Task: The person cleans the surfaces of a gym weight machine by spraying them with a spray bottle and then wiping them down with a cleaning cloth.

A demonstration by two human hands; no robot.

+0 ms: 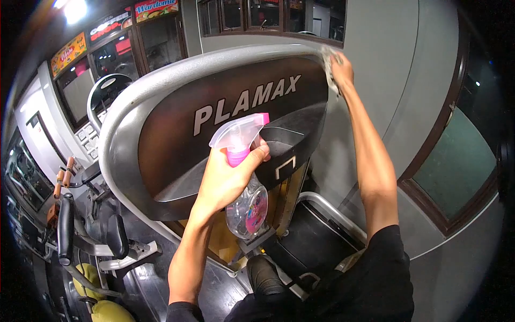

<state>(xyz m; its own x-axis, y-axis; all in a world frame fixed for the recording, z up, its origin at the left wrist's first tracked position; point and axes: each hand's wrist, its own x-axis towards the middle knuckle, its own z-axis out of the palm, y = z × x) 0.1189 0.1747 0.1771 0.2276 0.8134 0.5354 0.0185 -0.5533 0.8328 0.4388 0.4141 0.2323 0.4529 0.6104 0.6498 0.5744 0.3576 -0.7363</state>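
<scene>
My left hand (pixel 228 180) is wrapped round the neck of a clear spray bottle (pixel 248 212) with a pink collar and a pink nozzle. The bottle hangs upright in front of a gym machine's dark panel (pixel 177 129) lettered PLAMAX. At the upper right, my right hand (pixel 341 68) presses a greyish cloth (pixel 328 63) against the end of the machine's silver curved frame (pixel 225 56). Part of the cloth dangles below the fingers.
Exercise equipment with black pads (pixel 117 236) and yellow-green balls (pixel 110 311) stands at the left. A grey wall (pixel 381 70) and a brown-framed door (pixel 456 166) are on the right. Below the panel lies a treadmill-like black deck (pixel 316 241).
</scene>
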